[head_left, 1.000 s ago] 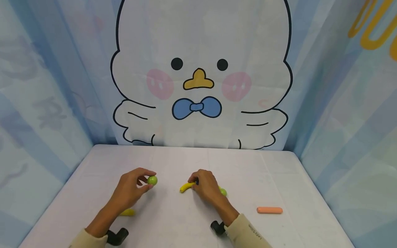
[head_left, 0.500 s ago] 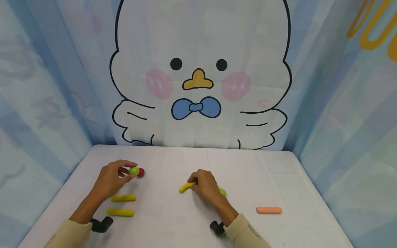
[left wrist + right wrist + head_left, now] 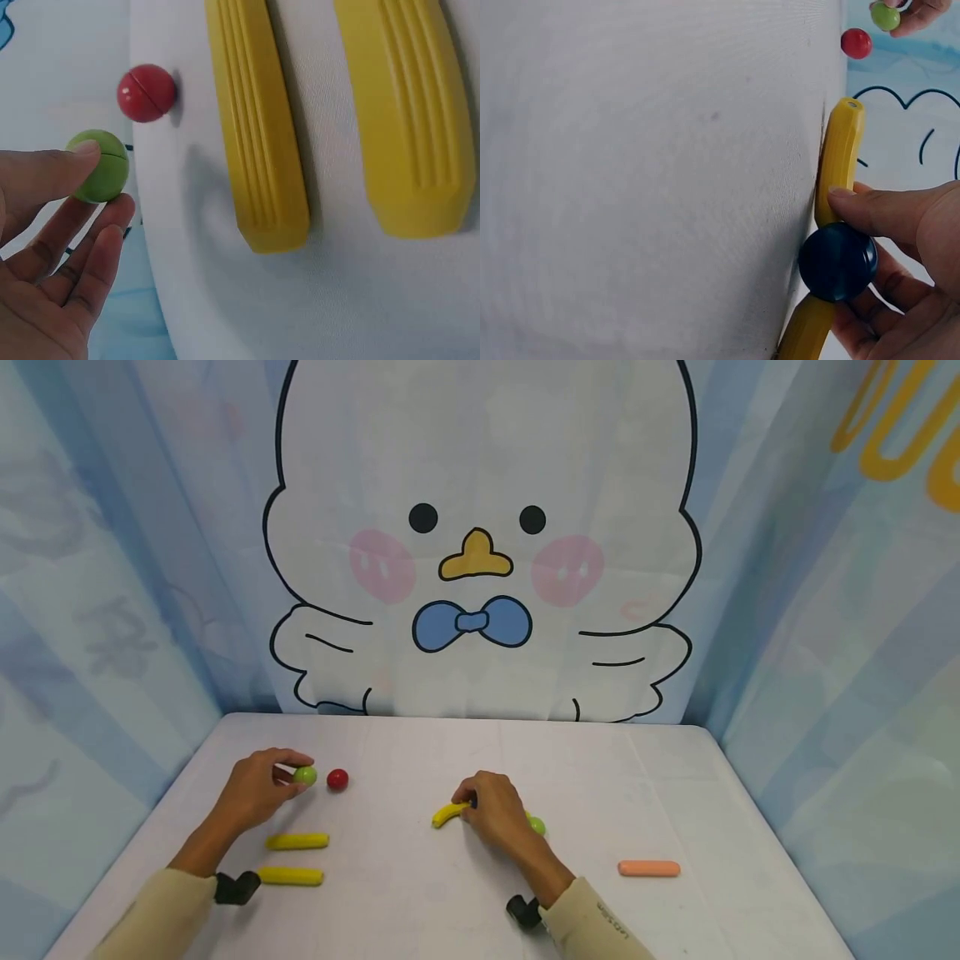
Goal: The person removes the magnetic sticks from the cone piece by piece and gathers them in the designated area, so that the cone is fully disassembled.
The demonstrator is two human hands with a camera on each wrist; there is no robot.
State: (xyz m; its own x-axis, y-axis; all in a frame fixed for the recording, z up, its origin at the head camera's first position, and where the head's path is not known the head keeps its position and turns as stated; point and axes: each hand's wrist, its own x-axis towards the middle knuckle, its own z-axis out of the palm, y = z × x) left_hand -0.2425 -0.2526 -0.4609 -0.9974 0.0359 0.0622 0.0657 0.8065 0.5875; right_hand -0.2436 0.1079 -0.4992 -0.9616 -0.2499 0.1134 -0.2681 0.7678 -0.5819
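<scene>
The left hand (image 3: 255,789) pinches a green ball (image 3: 305,775) between thumb and fingertips, just beside a red ball (image 3: 337,779) on the white table (image 3: 420,893). The right hand (image 3: 491,810) curls its fingers round a dark blue ball (image 3: 838,262), touching a yellow banana (image 3: 447,814). Two yellow sticks (image 3: 297,841) lie near the left wrist.

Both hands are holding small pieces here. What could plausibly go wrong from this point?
The left hand pinches the green ball only at its fingertips, so it might slip out, roll and knock the red ball beside it. The right hand holds a dark ball against the banana; pressure may skid either.
</scene>
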